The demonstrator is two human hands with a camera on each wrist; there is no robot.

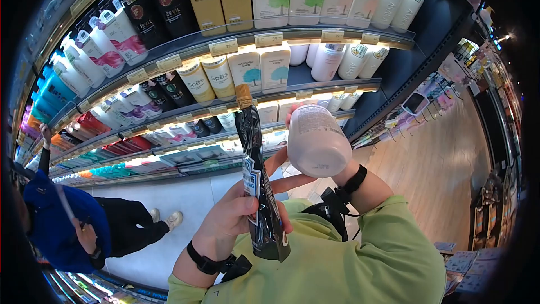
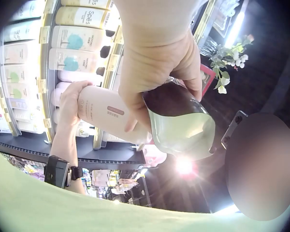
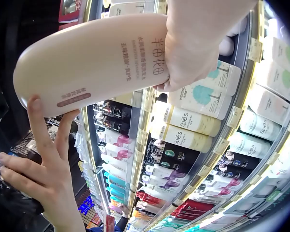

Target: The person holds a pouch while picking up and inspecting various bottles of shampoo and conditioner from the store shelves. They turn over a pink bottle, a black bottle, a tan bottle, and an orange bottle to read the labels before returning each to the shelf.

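My left hand [image 1: 233, 211] grips a long, glossy black pouch [image 1: 259, 191] with pale lettering and a brown top. Its thumb lies across the front, and its extended fingers reach to the base of a pale pink shampoo bottle [image 1: 319, 141]. My right hand [image 3: 191, 53] holds that bottle around its narrower end, which the hand covers. In the head view the bottle is tilted with its base toward me. The right wrist view shows its printed front, with two left fingertips [image 3: 35, 102] right at its base end.
Shelves [image 1: 197, 42] of bottles and boxes stand in front, with price tags along their edges. A person in a blue top [image 1: 70, 214] stands at the left, one arm stretched to the shelves. Wooden floor [image 1: 416, 163] extends at the right, beside hanging goods.
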